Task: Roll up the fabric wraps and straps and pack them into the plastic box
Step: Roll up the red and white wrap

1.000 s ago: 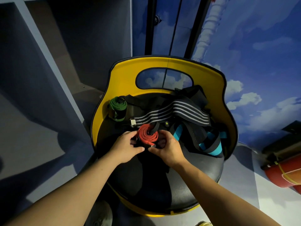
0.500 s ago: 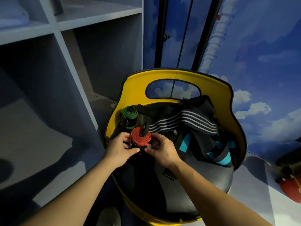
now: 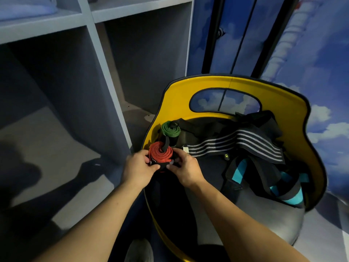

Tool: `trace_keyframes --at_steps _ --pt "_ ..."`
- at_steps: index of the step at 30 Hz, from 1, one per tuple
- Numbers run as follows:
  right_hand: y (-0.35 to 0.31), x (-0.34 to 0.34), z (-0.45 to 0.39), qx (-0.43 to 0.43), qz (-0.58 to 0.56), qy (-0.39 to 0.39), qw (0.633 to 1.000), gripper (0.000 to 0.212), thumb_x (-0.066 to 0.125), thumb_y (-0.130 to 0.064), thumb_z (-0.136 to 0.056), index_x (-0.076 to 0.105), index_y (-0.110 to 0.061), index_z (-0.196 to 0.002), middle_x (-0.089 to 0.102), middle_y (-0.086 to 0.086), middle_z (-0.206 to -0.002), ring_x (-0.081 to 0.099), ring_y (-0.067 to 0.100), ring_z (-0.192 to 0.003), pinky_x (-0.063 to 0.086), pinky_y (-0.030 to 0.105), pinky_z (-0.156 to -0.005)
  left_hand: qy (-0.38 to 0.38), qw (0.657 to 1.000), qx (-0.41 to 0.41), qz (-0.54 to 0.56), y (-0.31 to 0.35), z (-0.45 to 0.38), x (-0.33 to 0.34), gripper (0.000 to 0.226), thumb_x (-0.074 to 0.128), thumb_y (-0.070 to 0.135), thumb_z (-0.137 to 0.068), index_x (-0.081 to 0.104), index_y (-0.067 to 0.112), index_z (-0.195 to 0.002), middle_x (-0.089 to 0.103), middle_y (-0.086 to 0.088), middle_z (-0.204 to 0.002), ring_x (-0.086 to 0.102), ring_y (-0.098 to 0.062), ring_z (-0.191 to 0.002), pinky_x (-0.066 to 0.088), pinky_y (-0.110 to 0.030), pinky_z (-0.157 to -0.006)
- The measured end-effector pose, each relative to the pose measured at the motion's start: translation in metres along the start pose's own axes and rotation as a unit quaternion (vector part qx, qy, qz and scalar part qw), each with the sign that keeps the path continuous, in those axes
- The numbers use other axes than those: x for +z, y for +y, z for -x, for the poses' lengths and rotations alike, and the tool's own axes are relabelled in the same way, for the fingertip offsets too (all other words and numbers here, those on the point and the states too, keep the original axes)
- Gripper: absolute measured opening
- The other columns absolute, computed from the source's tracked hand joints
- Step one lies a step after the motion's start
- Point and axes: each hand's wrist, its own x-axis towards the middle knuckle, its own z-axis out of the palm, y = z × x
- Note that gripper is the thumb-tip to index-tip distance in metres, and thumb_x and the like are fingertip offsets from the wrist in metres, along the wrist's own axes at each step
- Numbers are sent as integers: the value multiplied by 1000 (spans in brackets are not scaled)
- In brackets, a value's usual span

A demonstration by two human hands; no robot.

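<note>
A rolled red wrap (image 3: 160,153) with a black tail stands on end at the left edge of the black seat (image 3: 264,214). My left hand (image 3: 138,170) grips its left side and my right hand (image 3: 184,168) its right side. Just behind it stands a rolled green wrap (image 3: 170,129). A black wrap with white stripes (image 3: 236,143) lies unrolled across the seat. Black and teal straps (image 3: 264,178) lie in a heap at the right. No plastic box is in view.
The seat has a yellow curved backrest (image 3: 279,95) with a handle cutout. Grey shelf compartments (image 3: 62,110) stand to the left, with a folded pale cloth (image 3: 26,4) on the top shelf. A blue cloud-painted wall (image 3: 311,53) is behind.
The view has swung left and up, bringing the shelves in. Both hands have carried the red roll left across the seat, so it now stands close beside the green roll.
</note>
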Motion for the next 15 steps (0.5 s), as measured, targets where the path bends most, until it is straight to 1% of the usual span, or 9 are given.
trace_keyframes --at_steps 2,3,5,7,8,10,12,13,15 --pt "1 4 -5 -1 -1 6 1000 60 78 -20 -83 57 -25 -139 65 -10 -101 57 5 -89 41 9 -77 25 1000 6 -15 3 -3 1 64 88 31 -77 63 15 -133 74 -2 -110 71 -21 -97 56 -30 -85" --pt "2 7 -7 -2 0 11 1000 61 78 -21 -83 57 -25 -140 67 -8 -104 57 5 -89 40 8 -76 36 999 11 -25 5 -3 2 62 87 30 -78 63 15 -133 74 -2 -110 70 -22 -98 52 -28 -82" --pt "4 12 -12 -4 -1 23 1000 63 77 -24 -84 55 -26 -143 69 -4 -109 59 5 -91 44 13 -79 49 998 16 -34 8 -4 3 58 85 30 -80 64 15 -132 74 -2 -109 69 -22 -100 46 -24 -77" --pt "4 14 -15 -11 -1 28 1000 65 77 -24 -84 53 -24 -145 68 -1 -114 61 7 -92 48 21 -84 55 998 15 -38 9 -6 4 54 83 29 -82 65 15 -131 74 -1 -105 68 -21 -98 44 -24 -75" --pt "4 14 -16 -18 4 32 999 66 78 -24 -84 53 -22 -145 67 0 -115 60 9 -92 48 22 -85 58 997 14 -42 9 -7 4 52 83 29 -83 65 15 -130 74 0 -103 67 -20 -96 43 -24 -74" --pt "2 15 -17 -25 14 43 999 64 79 -23 -84 55 -18 -143 64 1 -116 60 11 -93 48 24 -87 66 997 11 -43 9 -7 5 46 82 29 -84 67 15 -125 73 1 -97 63 -17 -88 42 -24 -72" --pt "1 14 -16 -18 15 52 998 59 80 -25 -83 59 -18 -138 65 1 -113 61 13 -95 51 29 -88 71 997 6 -37 10 -7 4 39 82 28 -84 66 16 -117 70 3 -92 55 -12 -80 41 -24 -71" --pt "1 13 -15 -12 16 53 998 56 80 -26 -83 61 -17 -134 65 0 -111 61 13 -94 52 29 -87 71 997 4 -35 10 -7 4 36 82 27 -84 65 17 -113 69 5 -89 52 -10 -79 41 -24 -70" --pt "1 10 -13 0 18 49 999 52 81 -26 -82 63 -17 -130 64 -4 -107 59 10 -91 50 25 -84 66 997 4 -30 10 -5 2 31 82 27 -83 64 19 -107 67 8 -84 54 -11 -79 43 -25 -70"
